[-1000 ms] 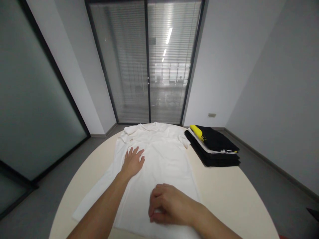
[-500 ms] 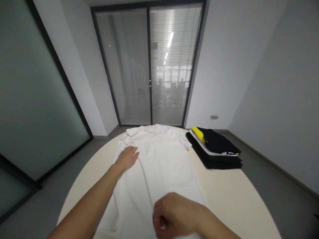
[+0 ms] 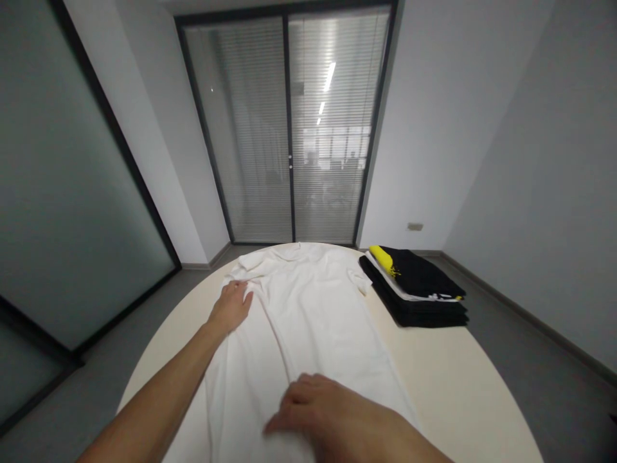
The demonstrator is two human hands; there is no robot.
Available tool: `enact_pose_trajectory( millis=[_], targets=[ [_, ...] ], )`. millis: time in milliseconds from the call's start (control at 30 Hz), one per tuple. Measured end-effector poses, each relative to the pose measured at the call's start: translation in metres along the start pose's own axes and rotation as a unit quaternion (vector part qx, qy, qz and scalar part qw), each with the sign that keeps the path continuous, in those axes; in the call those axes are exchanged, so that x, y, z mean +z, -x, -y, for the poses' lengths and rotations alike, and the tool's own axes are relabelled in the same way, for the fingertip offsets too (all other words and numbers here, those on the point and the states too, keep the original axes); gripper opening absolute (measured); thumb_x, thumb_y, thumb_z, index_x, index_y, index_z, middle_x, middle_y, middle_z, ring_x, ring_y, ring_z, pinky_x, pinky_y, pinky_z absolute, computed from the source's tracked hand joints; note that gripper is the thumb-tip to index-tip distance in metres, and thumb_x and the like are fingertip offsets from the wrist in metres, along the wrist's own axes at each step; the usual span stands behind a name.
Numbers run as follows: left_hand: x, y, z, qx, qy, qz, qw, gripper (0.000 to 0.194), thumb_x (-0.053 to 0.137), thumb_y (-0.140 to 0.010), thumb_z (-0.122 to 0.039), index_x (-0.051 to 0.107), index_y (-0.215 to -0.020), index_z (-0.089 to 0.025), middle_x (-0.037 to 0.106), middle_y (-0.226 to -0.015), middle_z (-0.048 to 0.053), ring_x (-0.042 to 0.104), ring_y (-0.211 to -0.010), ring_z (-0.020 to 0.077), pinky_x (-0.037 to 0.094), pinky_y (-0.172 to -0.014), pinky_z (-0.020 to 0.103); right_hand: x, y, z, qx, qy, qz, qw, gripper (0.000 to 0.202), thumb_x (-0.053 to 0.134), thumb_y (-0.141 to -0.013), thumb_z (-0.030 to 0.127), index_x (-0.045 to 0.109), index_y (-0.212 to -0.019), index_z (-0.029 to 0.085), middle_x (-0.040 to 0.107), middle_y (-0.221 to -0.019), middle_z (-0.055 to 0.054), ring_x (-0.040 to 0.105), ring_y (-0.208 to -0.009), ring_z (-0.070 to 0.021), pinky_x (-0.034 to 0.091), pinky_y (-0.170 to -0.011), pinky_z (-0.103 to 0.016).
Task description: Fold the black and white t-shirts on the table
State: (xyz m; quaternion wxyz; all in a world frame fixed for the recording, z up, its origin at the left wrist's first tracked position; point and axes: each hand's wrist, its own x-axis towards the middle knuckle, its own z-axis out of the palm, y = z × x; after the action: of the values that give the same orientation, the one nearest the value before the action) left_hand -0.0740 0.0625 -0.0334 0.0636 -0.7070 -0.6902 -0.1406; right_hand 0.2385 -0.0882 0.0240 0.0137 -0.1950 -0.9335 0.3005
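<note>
A white short-sleeved cotton T-shirt point(image 3: 308, 308) lies spread flat on the round cream-coloured bench point(image 3: 463, 386), collar toward the far edge and hem toward the person; it covers the middle of the bench from far rim to near rim.

Left hand point(image 3: 230, 307): released, fingers extended and palm down; it rests on the shirt near the left shoulder and sleeve, where the cloth is gathered into a raised fold running down toward the hem.

Right hand point(image 3: 308, 411): fingers extended forward and lying flat on the lower middle of the shirt, pressing the cloth to the bench; whether any cloth is pinched beneath the palm cannot be determined.

Handling assessment: the garment appears thin, light and fully limp; it has no stiffness and will drape, crease or slide over the smooth bench surface under slight drag; it is not fragile. Recommended holds are the seamed edges: shoulder seam, sleeve cuff, side seam or hem; these are doubled and give a firmer pinch than the open body panel. Flat-palm pressure serves for anchoring or smoothing.

Adjacent items: a folded stack of black garments point(image 3: 424, 302), with a yellow patch on top and a white layer showing between, sits at the far right of the bench, just beside the shirt's right sleeve but apart from both hands.
</note>
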Motion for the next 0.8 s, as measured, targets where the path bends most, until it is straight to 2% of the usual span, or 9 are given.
enact_pose_trajectory(
  millis=[67, 133, 200, 300, 400, 567, 667, 733, 800],
  targets=[
    [0.001, 0.000, 0.002, -0.078, -0.010, 0.016, 0.997, 0.058, 0.027, -0.102, -0.047, 0.049, -0.140, -0.010, 0.058, -0.134, 0.021, 0.057, -0.122, 0.0333, 0.042, -0.102, 0.045, 0.007, -0.002, -0.007, -0.003, 0.018, -0.029, 0.999, 0.088, 0.074, -0.076, 0.028, 0.035, -0.154, 0.035, 0.031, -0.163, -0.009, 0.027, -0.149, -0.0340, 0.019, -0.121, -0.050],
    [0.003, 0.000, 0.003, -0.116, -0.019, 0.039, 0.992, 0.066, 0.025, -0.101, -0.051, 0.044, -0.144, -0.005, 0.055, -0.137, 0.026, 0.055, -0.127, 0.0370, 0.041, -0.103, 0.048, 0.014, -0.003, -0.017, 0.025, 0.014, -0.011, 1.000, 0.107, 0.078, -0.073, 0.034, 0.017, -0.160, 0.035, 0.007, -0.168, -0.010, 0.004, -0.153, -0.0390, 0.004, -0.122, -0.059],
    [0.006, -0.002, 0.006, -0.119, -0.023, 0.061, 0.991, 0.072, 0.028, -0.099, -0.055, 0.039, -0.148, -0.003, 0.046, -0.148, 0.029, 0.044, -0.138, 0.0399, 0.036, -0.108, 0.050, 0.018, -0.003, -0.028, 0.043, -0.003, 0.011, 0.999, 0.121, 0.083, -0.066, 0.040, 0.007, -0.160, 0.035, -0.002, -0.168, -0.010, -0.006, -0.152, -0.0414, -0.001, -0.120, -0.063],
    [0.007, -0.008, 0.017, -0.103, -0.012, 0.119, 0.987, 0.079, 0.022, -0.098, -0.060, 0.026, -0.156, -0.007, 0.026, -0.161, 0.026, 0.023, -0.150, 0.0400, 0.026, -0.115, 0.053, 0.015, -0.001, -0.038, 0.054, -0.019, 0.027, 0.998, 0.132, 0.085, -0.061, 0.045, -0.001, -0.160, 0.035, -0.010, -0.167, -0.009, -0.012, -0.151, -0.0427, -0.008, -0.118, -0.065],
    [0.002, -0.012, 0.034, -0.075, 0.002, 0.155, 0.985, 0.078, 0.014, -0.099, -0.059, 0.019, -0.159, -0.008, 0.017, -0.165, 0.022, 0.015, -0.153, 0.0346, 0.022, -0.119, 0.050, 0.006, 0.002, -0.039, 0.079, -0.024, 0.034, 0.996, 0.135, 0.086, -0.058, 0.048, -0.001, -0.160, 0.033, -0.016, -0.165, -0.011, -0.012, -0.150, -0.0443, -0.011, -0.117, -0.066],
    [-0.012, -0.016, 0.056, 0.004, -0.021, 0.171, 0.985, 0.068, 0.022, -0.100, -0.051, 0.031, -0.155, -0.012, 0.018, -0.166, 0.016, 0.013, -0.154, 0.0283, 0.019, -0.121, 0.042, 0.005, 0.005, -0.039, 0.079, -0.002, 0.032, 0.996, 0.128, 0.086, -0.060, 0.048, 0.006, -0.160, 0.038, -0.013, -0.166, -0.010, -0.016, -0.148, -0.0464, -0.013, -0.113, -0.071],
    [-0.020, -0.028, 0.055, 0.011, -0.027, 0.179, 0.983, 0.057, 0.028, -0.099, -0.044, 0.046, -0.145, -0.015, 0.040, -0.158, 0.015, 0.034, -0.147, 0.0262, 0.030, -0.115, 0.037, 0.014, 0.000, -0.035, 0.074, 0.025, 0.021, 0.997, 0.116, 0.084, -0.067, 0.045, 0.012, -0.158, 0.043, -0.008, -0.167, -0.009, -0.014, -0.147, -0.0483, -0.010, -0.110, -0.077],
    [-0.021, -0.039, 0.047, -0.024, -0.030, 0.182, 0.983, 0.054, 0.031, -0.097, -0.048, 0.057, -0.131, -0.015, 0.058, -0.140, 0.017, 0.054, -0.130, 0.0303, 0.041, -0.105, 0.041, 0.025, -0.005, -0.031, 0.064, 0.044, 0.003, 0.997, 0.100, 0.077, -0.078, 0.042, 0.017, -0.157, 0.044, -0.001, -0.167, -0.008, -0.008, -0.148, -0.0488, -0.004, -0.111, -0.079],
    [-0.017, -0.047, 0.034, -0.082, -0.040, 0.169, 0.981, 0.060, 0.032, -0.095, -0.056, 0.061, -0.123, -0.012, 0.066, -0.124, 0.024, 0.064, -0.113, 0.0376, 0.047, -0.093, 0.049, 0.035, -0.010, -0.027, 0.041, 0.067, -0.016, 0.997, 0.081, 0.067, -0.089, 0.036, 0.023, -0.156, 0.044, 0.005, -0.167, -0.007, -0.001, -0.150, -0.0469, 0.003, -0.113, -0.077]
  ],
)
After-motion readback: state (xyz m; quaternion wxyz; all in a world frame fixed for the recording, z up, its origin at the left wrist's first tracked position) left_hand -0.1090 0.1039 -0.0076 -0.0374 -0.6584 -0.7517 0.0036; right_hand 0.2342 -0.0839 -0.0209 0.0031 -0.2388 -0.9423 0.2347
